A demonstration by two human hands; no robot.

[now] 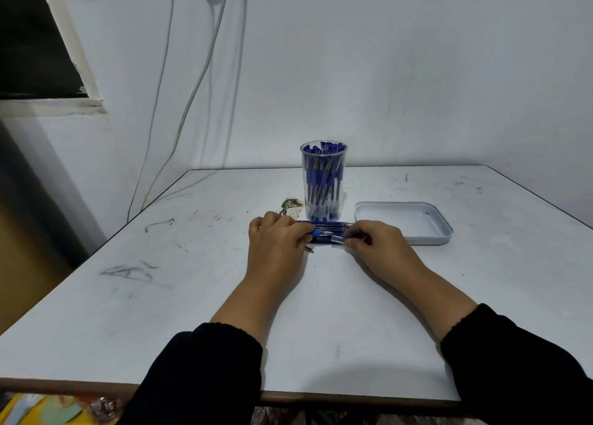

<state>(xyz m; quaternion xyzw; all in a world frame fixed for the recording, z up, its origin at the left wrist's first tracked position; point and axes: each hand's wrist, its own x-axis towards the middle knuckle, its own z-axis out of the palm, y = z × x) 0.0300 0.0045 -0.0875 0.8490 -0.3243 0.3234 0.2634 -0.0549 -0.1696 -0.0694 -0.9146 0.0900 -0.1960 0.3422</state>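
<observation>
Fingers of left hand (279, 241) and right hand (375, 244) pinch the pen row (327, 231) endwise; best squeezed evenly, flat on the worktop (321, 312).

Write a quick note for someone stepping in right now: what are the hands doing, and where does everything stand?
Left hand: fingers curled on the left ends of the loose pens lying on the table.
Right hand: pinches the right end of one of them.
Clear cup: upright just behind, packed with blue pens.
White tray: to the right, no pens in it.
Left: probably gather the loose pens; where they go, cannot tell.
</observation>
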